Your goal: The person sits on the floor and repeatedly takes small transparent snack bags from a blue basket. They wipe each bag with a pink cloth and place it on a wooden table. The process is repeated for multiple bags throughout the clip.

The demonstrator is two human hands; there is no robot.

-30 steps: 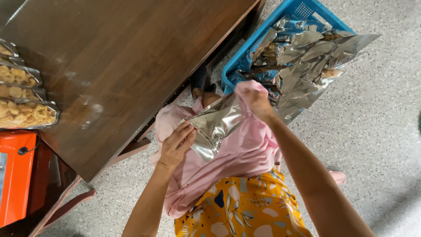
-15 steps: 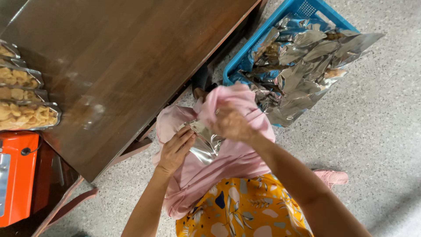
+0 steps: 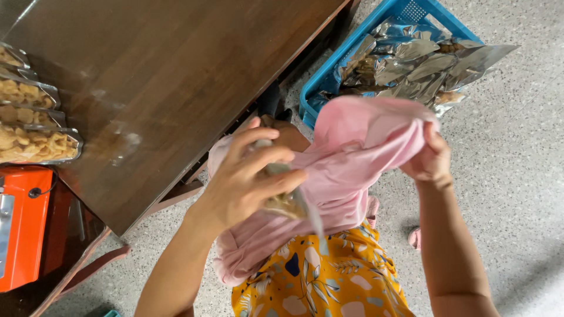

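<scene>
At the far left an orange machine (image 3: 23, 226) sits below a row of silver-edged clear snack pouches (image 3: 35, 144) filled with pale fried pieces, all lying along the left edge of the dark brown wooden table (image 3: 170, 88). Toward the middle, the left hand (image 3: 249, 182) is closed around a small filled foil pouch (image 3: 288, 199), fingers wrapped over its top, holding it against the pink cloth (image 3: 352, 152) over the lap. Further right, the right hand (image 3: 432, 158) grips a bunched fold of that cloth, lifting it, and behind it on the speckled floor stands a blue plastic crate (image 3: 411, 12) heaped with shiny silver empty pouches (image 3: 423, 64).
</scene>
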